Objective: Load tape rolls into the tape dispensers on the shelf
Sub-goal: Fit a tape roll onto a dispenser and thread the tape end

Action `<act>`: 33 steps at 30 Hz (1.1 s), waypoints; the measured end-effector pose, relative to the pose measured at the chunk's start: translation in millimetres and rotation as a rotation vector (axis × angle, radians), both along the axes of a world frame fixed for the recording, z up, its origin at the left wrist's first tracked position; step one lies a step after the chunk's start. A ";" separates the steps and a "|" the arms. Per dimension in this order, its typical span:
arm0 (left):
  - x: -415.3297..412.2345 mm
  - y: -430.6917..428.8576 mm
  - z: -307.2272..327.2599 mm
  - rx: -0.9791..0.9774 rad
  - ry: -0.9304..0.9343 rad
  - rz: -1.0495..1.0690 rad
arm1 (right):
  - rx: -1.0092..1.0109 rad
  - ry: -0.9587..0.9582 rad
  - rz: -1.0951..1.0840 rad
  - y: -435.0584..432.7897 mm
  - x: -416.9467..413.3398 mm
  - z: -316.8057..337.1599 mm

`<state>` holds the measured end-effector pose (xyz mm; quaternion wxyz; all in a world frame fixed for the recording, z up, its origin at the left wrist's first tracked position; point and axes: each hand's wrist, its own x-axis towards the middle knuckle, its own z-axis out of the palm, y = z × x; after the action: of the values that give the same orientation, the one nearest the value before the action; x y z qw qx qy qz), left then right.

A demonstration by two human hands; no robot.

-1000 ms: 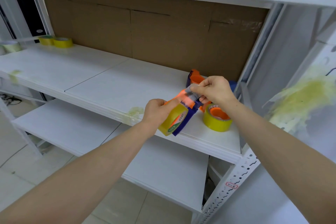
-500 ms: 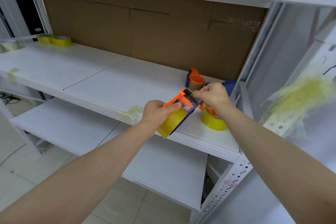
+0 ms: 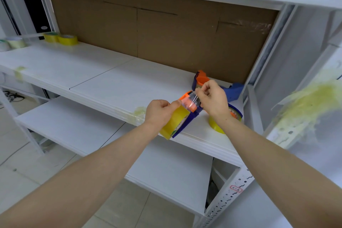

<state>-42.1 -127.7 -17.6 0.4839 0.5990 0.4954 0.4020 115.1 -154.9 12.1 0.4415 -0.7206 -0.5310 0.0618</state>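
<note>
Our right hand point(image 3: 214, 99) sits slightly higher than before, pinching the clear tape end point(image 3: 192, 99); our left hand point(image 3: 159, 112) grips the dispenser point(image 3: 187, 124) with yellow roll point(image 3: 173, 123) above the shelf point(image 3: 129, 87) front edge.

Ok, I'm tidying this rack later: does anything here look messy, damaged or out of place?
Yes. A crumpled mass of yellowish tape clings to the right upright, a smaller scrap sticks to the front edge of the shelf, and the cardboard backing shows cracks and a tape patch at its upper right.
</note>
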 end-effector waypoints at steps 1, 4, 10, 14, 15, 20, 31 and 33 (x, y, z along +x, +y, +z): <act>-0.6 0.6 -0.8 0.001 0.004 0.002 | -0.002 0.013 0.000 -0.2 0.8 -0.9; -2.2 0.8 -1.8 -0.008 0.010 0.008 | -0.036 0.052 -0.004 0.5 2.9 -2.4; -2.6 1.3 -3.3 -0.069 -0.046 -0.027 | -0.131 -0.028 -0.009 4.5 4.3 -1.6; -4.5 1.9 -5.5 -0.084 -0.072 -0.041 | -0.170 -0.083 -0.014 6.2 3.9 -4.1; -5.3 2.5 -6.7 -0.081 -0.070 -0.047 | -0.174 -0.095 -0.011 6.5 3.5 -5.1; -5.6 4.7 -12.3 -0.033 -0.031 -0.067 | -0.196 -0.184 0.006 7.5 1.8 -9.7; -7.7 8.8 -20.2 0.004 0.027 -0.104 | -0.217 -0.351 0.011 9.7 -2.9 -12.8; -8.6 8.4 -19.5 0.008 0.034 -0.119 | -0.224 -0.368 0.005 10.8 -3.5 -13.2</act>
<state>-50.7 -119.3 -37.0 0.4962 0.6359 0.4655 0.3643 111.6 -144.1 -1.1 0.2542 -0.7629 -0.5943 -0.0109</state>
